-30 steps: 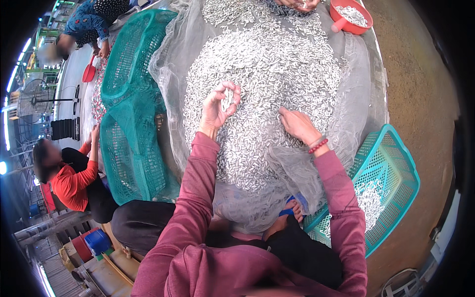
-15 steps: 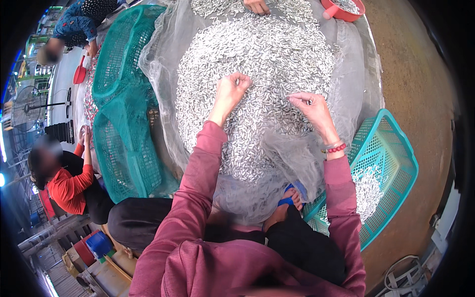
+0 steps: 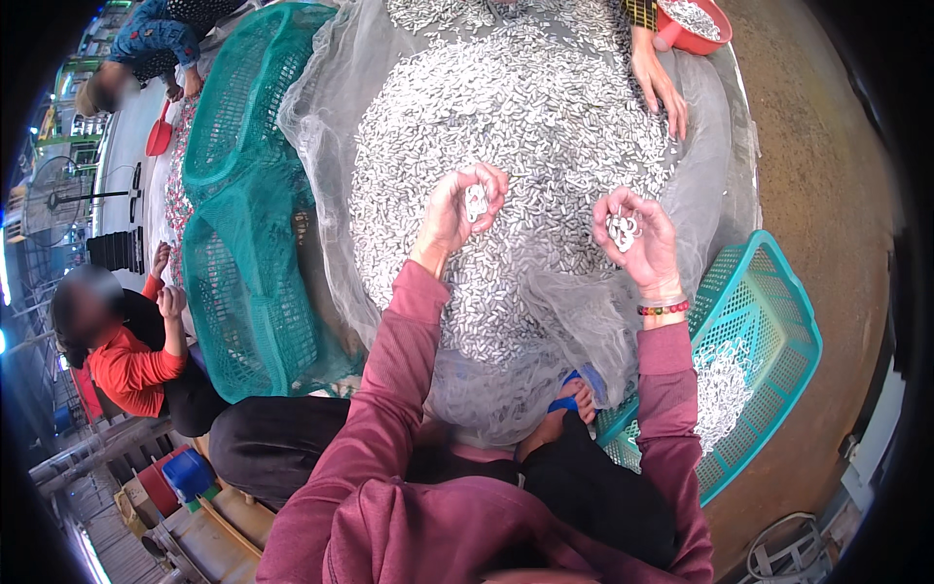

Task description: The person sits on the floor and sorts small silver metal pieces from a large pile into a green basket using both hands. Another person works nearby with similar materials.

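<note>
A wide heap of small, oblong white-and-grey pieces (image 3: 525,107) lies spread over a pale mesh net (image 3: 331,195); their kind I cannot make out. Over the heap's middle, my left hand (image 3: 449,216) is turned palm up, its fingers curled round a few of the small pieces (image 3: 476,202). Near the heap's right side, my right hand (image 3: 654,251) cups another small cluster of pieces (image 3: 623,230) in its curled fingers. A red beaded bracelet (image 3: 664,309) circles my right wrist.
Beside my right forearm stands a teal plastic basket (image 3: 793,341) with white pieces inside. Two green baskets (image 3: 243,243) draped with netting stand at left. Another person's hand (image 3: 662,92) rests at the heap's far right, near a red scoop (image 3: 705,39). Two people sit at left.
Both my hands have turned palm up, showing the pieces in them; the right moved slightly right and nearer. Another person's hand has come in at the far right.
</note>
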A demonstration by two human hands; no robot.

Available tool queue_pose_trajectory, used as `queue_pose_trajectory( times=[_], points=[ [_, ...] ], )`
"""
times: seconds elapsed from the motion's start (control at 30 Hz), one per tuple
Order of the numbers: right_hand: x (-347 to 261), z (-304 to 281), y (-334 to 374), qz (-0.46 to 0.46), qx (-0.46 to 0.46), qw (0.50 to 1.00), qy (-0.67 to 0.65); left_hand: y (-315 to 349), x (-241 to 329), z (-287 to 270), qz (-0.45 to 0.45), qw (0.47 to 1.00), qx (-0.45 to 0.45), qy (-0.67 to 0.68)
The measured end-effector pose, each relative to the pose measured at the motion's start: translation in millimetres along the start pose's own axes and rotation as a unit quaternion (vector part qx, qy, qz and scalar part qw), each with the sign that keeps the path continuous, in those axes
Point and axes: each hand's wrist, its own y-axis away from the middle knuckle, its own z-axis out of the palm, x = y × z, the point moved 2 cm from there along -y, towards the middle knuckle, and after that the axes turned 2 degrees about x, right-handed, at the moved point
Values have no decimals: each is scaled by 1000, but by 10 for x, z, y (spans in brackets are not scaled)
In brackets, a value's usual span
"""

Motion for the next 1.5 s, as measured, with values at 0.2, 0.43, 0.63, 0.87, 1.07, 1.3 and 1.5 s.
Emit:
queue_pose_trajectory(
  times=[0.2, 0.43, 0.63, 0.87, 1.07, 1.3, 1.5],
  points=[
    [3, -435, -285, 48, 122, 965, 229, -173, -214, -123, -64, 931, 94, -347],
    [360, -535, -784, -38, 183, 566, 803, -143, -441, -48, 40, 664, -13, -746],
    [350, -313, -332, -48, 114, 737, 665, -55, 33, -28, -26, 757, 72, -649],
    [-22, -28, -126, -136, 140, 802, 564, -25, 246, 40, 122, 729, 93, -667],
    [-177, 21, 13, -101, 14, 993, 63, 40, 262, -35, 68, 995, 1, 75],
    [-117, -154, -183, -2, 99, 985, 142, -166, -29, -365, -30, 992, 125, 1],
    [509, -202, -760, -32, 136, 586, 798, -339, -400, -552, 50, 667, 200, -716]
  ],
)
